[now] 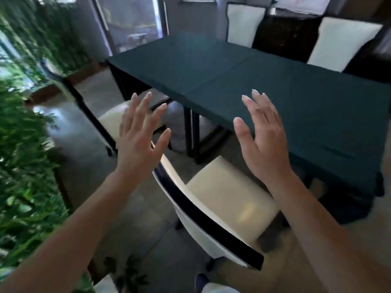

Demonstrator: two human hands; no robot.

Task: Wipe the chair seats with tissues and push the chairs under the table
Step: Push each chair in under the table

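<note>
Hands raised, left (pixel 140 134), right (pixel 261 132), fingers spread (holding nothing)

chairs: 4, two on the near side (nearest chair (pixel 228 199), second chair (pixel 110 119)), two across (far-left chair (pixel 244 23), far-right chair (pixel 340 43)) | table (pixel 264 81): 1 | hands: 2 (left hand (pixel 139 138), right hand (pixel 262 142)) | shoe (pixel 201 281): 1

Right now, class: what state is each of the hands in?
Left hand: open, fingers spread, holding nothing.
Right hand: open, fingers straight, holding nothing.
</note>
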